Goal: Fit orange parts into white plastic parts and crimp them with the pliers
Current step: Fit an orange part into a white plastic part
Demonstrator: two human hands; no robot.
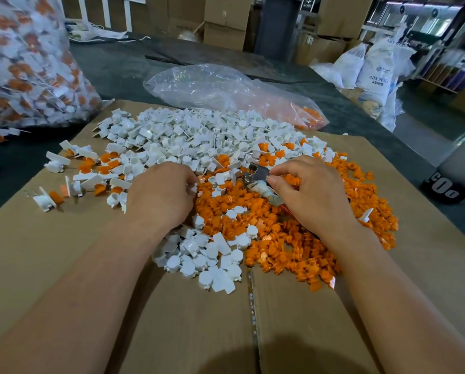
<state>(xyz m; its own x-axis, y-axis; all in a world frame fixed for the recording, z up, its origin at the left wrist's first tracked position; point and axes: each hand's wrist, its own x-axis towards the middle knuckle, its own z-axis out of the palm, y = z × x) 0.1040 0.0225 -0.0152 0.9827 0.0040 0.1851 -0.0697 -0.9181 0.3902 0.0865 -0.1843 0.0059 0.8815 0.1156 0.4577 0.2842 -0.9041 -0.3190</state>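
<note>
The orange parts (293,255) lie in a big heap on the right of the cardboard (64,265). The white parts (199,136) lie heaped just beside them, with some mixed in. The left hand (163,193) rests on the heaps, its fingers (182,176) curled round one white part (193,188). The right hand (315,193) pinches the pliers (254,174) between thumb and fingers, low over the orange heap. I think this is the picking step. Next an orange bit must go into the white one, and then the pliers must squeeze it. Some joined pieces (91,171) sit at the left. A clear bag (212,87) on the dark bench (112,66) has orange parts in its corner. A big bag (23,63) far left is full of white and orange pieces.
</note>
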